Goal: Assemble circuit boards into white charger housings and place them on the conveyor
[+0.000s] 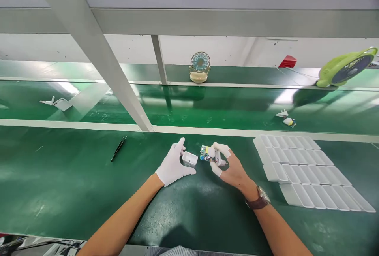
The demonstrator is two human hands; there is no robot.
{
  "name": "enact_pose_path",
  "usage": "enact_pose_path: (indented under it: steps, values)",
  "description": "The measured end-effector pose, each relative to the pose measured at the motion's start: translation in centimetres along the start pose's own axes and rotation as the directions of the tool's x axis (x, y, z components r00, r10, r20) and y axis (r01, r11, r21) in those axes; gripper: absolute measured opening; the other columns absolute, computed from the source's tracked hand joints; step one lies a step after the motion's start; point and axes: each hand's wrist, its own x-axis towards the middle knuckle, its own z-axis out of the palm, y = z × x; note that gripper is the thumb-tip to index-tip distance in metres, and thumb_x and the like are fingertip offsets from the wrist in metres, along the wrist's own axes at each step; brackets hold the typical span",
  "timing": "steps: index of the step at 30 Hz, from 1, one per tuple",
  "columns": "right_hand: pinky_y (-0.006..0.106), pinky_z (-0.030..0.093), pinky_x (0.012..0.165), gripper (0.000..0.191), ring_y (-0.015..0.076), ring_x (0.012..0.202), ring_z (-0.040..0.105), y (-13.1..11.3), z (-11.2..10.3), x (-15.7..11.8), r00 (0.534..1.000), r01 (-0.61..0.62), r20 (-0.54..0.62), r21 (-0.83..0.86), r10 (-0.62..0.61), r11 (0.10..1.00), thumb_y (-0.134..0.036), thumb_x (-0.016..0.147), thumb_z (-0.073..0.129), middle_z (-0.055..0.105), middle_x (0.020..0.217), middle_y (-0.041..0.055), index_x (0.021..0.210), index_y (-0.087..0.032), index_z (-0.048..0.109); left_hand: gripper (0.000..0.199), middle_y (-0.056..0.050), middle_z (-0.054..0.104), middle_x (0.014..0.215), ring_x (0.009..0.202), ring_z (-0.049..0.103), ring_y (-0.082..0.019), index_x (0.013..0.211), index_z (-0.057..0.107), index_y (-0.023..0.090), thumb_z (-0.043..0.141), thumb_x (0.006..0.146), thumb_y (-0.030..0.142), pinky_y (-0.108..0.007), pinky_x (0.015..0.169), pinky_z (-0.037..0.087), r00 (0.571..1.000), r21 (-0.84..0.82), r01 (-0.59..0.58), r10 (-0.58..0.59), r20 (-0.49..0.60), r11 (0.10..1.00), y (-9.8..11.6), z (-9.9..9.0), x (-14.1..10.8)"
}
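My left hand [173, 165], in a white glove, holds a small white open plastic housing [190, 159] just above the green bench top. My right hand [227, 164] wears white finger cots and a brown wristwatch. It grips a small circuit board [207, 153] with blue, green and yellow parts. The board sits a few centimetres right of the housing, not touching it.
White moulded trays [308, 177] with several empty slots lie to the right. Black tweezers [118, 148] lie on the bench at left. On the conveyor belt behind sit a white bracket [56, 102] and two small parts [286, 117]. Two small fans [200, 67] stand farther back.
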Motion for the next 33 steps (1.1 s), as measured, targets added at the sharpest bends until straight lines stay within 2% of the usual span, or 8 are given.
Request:
enact_pose_path:
  steps: [4, 7, 14, 19, 23, 25, 29, 33]
  values:
    - [0.042, 0.058, 0.097, 0.065, 0.0254, 0.115, 0.063, -0.3, -0.3, 0.1, 1.0, 0.012, -0.018, -0.002, -0.012, 1.0, -0.022, 0.089, 0.062, 0.056, 0.135, 0.0108, 0.15, -0.028, 0.04, 0.113, -0.001, 0.059, 0.107, 0.093, 0.06, -0.019, 0.162, 0.018, 0.029, 0.084, 0.07, 0.032, -0.038, 0.092, 0.05, 0.995, -0.012, 0.017, -0.016, 0.098, 1.0, 0.1, -0.4, -0.3]
    - [0.043, 0.055, 0.102, 0.064, 0.0255, 0.116, 0.062, -0.7, -0.4, 0.1, 0.999, 0.032, -0.035, -0.018, -0.032, 0.999, -0.021, 0.089, 0.062, 0.057, 0.134, 0.0103, 0.149, -0.027, 0.041, 0.12, 0.004, 0.058, 0.089, 0.082, 0.057, -0.018, 0.161, 0.023, 0.026, 0.089, 0.061, 0.036, -0.034, 0.077, 0.048, 0.976, 0.072, 0.007, -0.023, 0.218, 0.997, 0.6, -0.8, -0.3]
    - [0.042, 0.058, 0.095, 0.059, 0.0244, 0.108, 0.065, -1.4, -0.5, 0.2, 0.999, 0.028, -0.039, 0.011, -0.027, 1.0, -0.024, 0.09, 0.062, 0.059, 0.128, 0.0099, 0.147, -0.026, 0.044, 0.121, 0.004, 0.065, 0.091, 0.083, 0.063, -0.021, 0.158, 0.031, 0.027, 0.092, 0.056, 0.043, -0.03, 0.071, 0.047, 0.895, 0.161, -0.002, -0.07, 0.442, 0.987, 2.4, -1.6, 0.6]
    - [0.041, 0.06, 0.092, 0.058, 0.0246, 0.109, 0.065, -1.4, -0.5, 0.2, 0.997, 0.05, -0.065, 0.035, -0.047, 0.998, -0.025, 0.089, 0.064, 0.061, 0.126, 0.0094, 0.144, -0.027, 0.047, 0.067, -0.002, 0.065, 0.105, 0.099, 0.063, -0.027, 0.113, 0.065, 0.027, 0.09, 0.055, 0.048, -0.037, 0.084, 0.049, 0.936, 0.254, -0.132, 0.036, 0.351, 0.958, 3.5, -0.7, 1.0]
    - [0.044, 0.059, 0.095, 0.056, 0.0254, 0.111, 0.064, -1.6, -0.4, 0.1, 0.987, 0.124, -0.102, 0.019, -0.122, 0.992, -0.019, 0.087, 0.065, 0.059, 0.129, 0.0097, 0.14, -0.028, 0.051, 0.06, -0.002, 0.06, 0.106, 0.088, 0.062, -0.02, 0.112, 0.052, 0.024, 0.083, 0.062, 0.033, -0.033, 0.075, 0.052, 0.983, 0.081, -0.103, 0.089, 0.161, 0.991, 3.2, 0.7, 0.7]
    - [0.041, 0.063, 0.086, 0.057, 0.0249, 0.11, 0.064, -1.8, -0.2, 0.0, 0.981, 0.169, -0.096, 0.012, -0.167, 0.986, -0.016, 0.087, 0.064, 0.057, 0.132, 0.0105, 0.141, -0.03, 0.052, 0.058, -0.001, 0.061, 0.102, 0.082, 0.061, -0.017, 0.116, 0.047, 0.023, 0.078, 0.067, 0.028, -0.032, 0.074, 0.052, 0.993, 0.009, -0.084, 0.083, 0.081, 0.996, 2.7, 1.4, 0.8]
    - [0.032, 0.065, 0.068, 0.065, 0.024, 0.11, 0.063, -1.9, 0.4, -0.6, 0.968, 0.244, -0.049, -0.016, -0.245, 0.97, -0.012, 0.088, 0.062, 0.052, 0.138, 0.0119, 0.148, -0.032, 0.046, 0.044, -0.002, 0.057, 0.093, 0.077, 0.058, -0.017, 0.102, 0.049, 0.02, 0.076, 0.069, 0.031, -0.034, 0.073, 0.051, 0.982, 0.138, -0.182, 0.187, -0.028, 0.974, 1.8, 2.3, 1.3]
    - [0.043, 0.064, 0.086, 0.066, 0.0275, 0.116, 0.06, -2.2, 0.5, -0.9, 0.959, 0.283, 0.042, -0.137, -0.28, 0.949, -0.012, 0.088, 0.062, 0.053, 0.138, 0.0119, 0.149, -0.031, 0.045, 0.037, -0.005, 0.055, 0.092, 0.082, 0.056, -0.02, 0.093, 0.051, 0.018, 0.075, 0.069, 0.03, -0.035, 0.074, 0.05, 0.961, 0.233, -0.26, 0.274, -0.033, 0.937, 1.4, 2.4, 1.6]
